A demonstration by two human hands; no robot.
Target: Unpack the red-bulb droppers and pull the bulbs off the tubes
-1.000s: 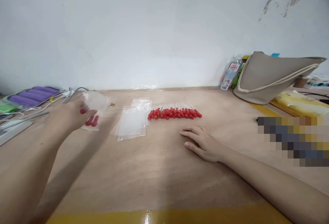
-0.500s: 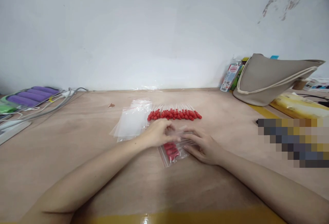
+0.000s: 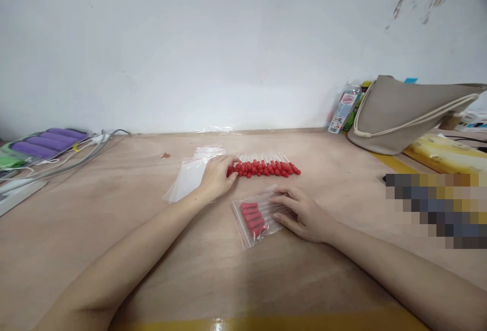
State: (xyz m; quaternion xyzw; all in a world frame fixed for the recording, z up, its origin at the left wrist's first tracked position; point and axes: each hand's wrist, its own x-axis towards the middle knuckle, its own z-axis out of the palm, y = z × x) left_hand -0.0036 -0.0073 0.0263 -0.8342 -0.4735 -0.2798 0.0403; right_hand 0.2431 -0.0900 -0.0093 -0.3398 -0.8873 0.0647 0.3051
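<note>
Our left hand point(image 3: 217, 176) has moved to the red-tipped sticks' point(image 3: 266, 168) nine-o'clock end, fingers curled, grip unclear. At their six o'clock, our loosely spread right hand point(image 3: 304, 215) touches the filled bag point(image 3: 271, 225), presumably steadying it.

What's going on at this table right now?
A person's left hand is at the left end of a row of thin white sticks with rounded red heads; its grip is unclear. The right hand rests over the right part of a clear plastic bag with elongated red pieces inside. Flat clear plastic bags lie left of the row, partly behind the left hand.
</note>
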